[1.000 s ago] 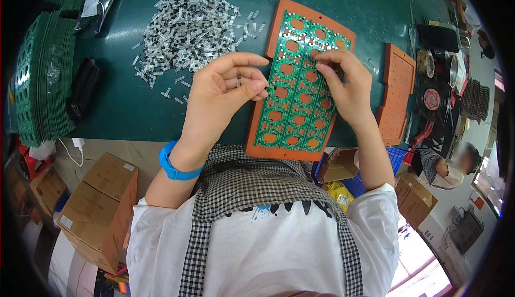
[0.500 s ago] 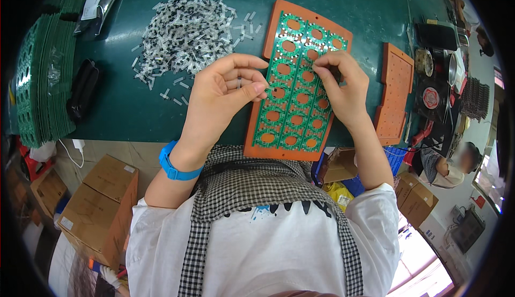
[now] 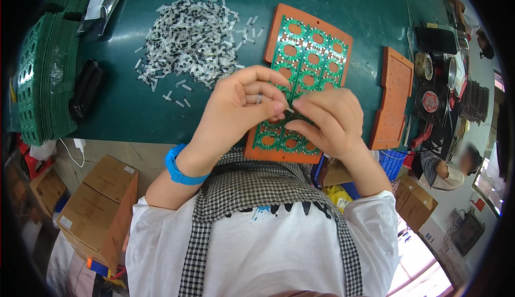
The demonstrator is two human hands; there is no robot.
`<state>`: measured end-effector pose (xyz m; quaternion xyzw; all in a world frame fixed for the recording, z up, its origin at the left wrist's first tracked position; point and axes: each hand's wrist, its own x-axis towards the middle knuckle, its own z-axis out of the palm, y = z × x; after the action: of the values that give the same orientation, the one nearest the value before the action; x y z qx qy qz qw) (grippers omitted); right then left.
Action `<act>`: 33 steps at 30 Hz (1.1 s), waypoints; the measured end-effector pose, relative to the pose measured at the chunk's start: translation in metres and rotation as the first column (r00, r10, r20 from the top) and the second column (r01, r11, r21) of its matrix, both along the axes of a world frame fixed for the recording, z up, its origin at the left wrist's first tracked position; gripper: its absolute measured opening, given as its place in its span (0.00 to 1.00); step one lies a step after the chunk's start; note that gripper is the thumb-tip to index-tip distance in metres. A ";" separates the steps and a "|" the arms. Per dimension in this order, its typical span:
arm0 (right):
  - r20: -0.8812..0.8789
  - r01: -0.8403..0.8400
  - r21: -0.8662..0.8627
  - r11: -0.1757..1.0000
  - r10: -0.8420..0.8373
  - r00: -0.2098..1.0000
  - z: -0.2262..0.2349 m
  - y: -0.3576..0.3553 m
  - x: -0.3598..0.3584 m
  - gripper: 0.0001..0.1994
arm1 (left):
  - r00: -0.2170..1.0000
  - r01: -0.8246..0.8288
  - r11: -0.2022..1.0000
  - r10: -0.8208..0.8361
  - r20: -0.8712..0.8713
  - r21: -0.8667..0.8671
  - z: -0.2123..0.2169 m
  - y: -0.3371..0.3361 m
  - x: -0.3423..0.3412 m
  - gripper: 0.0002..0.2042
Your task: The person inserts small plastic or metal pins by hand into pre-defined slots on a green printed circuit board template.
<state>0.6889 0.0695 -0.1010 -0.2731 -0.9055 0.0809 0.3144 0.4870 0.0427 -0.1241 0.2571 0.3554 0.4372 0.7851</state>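
Observation:
My left hand [image 3: 236, 106], with a blue band on its wrist, pinches a small pale part [image 3: 289, 110] between thumb and index finger, above the board. Close by on its right is my right hand [image 3: 331, 121], its thumb and index finger apart on either side of the part's free end; I see nothing held in it. Under both hands lies a green circuit board panel [image 3: 313, 59] with rows of oval cut-outs, set on an orange fixture plate [image 3: 275, 26]. My hands hide the middle of the panel.
A heap of small clear-and-black parts [image 3: 193, 39] lies left of the plate. Stacked green panels [image 3: 48, 77], a black pouch [image 3: 86, 89] and a dark bag [image 3: 104, 4] are farther left. Another orange plate [image 3: 395, 98] lies right, beside a solder reel [image 3: 431, 98].
My right hand has come down and left from the panel's upper right, its pinch opening. My left hand has shifted right and slightly down, bringing the pale part near the right fingers.

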 end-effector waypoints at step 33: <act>0.051 0.303 -0.325 0.896 -0.303 0.952 -0.026 0.063 0.022 0.04 | 0.977 -0.148 0.984 0.161 -0.143 0.096 -0.009 0.004 -0.005 0.12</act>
<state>0.7113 0.1324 -0.1273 -0.4592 -0.8255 0.1811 0.2736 0.4822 0.0462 -0.1326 0.2940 0.4134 0.4910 0.7082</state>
